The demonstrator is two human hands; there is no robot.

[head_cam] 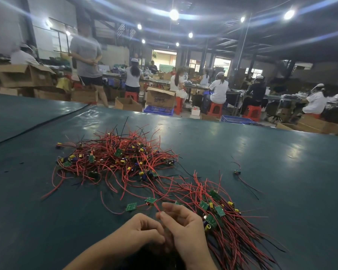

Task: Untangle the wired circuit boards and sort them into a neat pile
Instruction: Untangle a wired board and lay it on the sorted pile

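Head: 1 tangled pile (121, 156), 1 sorted pile (220, 211); left grip (144, 233), right grip (184, 226) seemingly pinch 1 wire (156, 207).

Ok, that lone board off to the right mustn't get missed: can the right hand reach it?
Probably yes: the lone board lies on bare mat, uncovered, though the right hand now pinches a red wire.

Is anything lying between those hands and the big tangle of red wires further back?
Only stray pieces: two loose wired boards lie on the table between the left hand, the right hand and the tangle. Nothing else visible.
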